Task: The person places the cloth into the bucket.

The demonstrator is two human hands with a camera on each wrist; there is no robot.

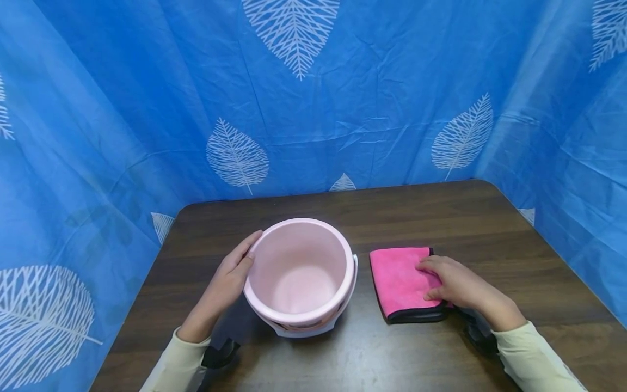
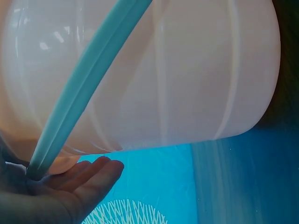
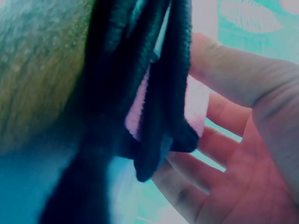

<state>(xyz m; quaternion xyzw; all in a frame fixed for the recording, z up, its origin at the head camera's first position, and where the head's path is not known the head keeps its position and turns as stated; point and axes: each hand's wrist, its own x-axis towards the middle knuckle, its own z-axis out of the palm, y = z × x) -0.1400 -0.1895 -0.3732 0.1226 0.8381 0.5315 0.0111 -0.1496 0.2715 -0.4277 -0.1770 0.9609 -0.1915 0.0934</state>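
Observation:
My left hand rests against the left side of a pale pink bucket, with fingers and thumb near its rim. In the left wrist view, the fingers stretch out beside the bucket wall, and the bucket's handle slants across that wall. Inside, the bucket shows only its bare bottom. A folded pink cloth with black edging lies flat to the bucket's right. My right hand rests on its right side, fingers spread over the top. The right wrist view shows the cloth's stacked black edges beside the thumb.
Bucket and cloth are on a dark wood-grain table with rounded far corners. A blue curtain with white leaf prints hangs behind the table and along both sides. Black straps sit at both wrists.

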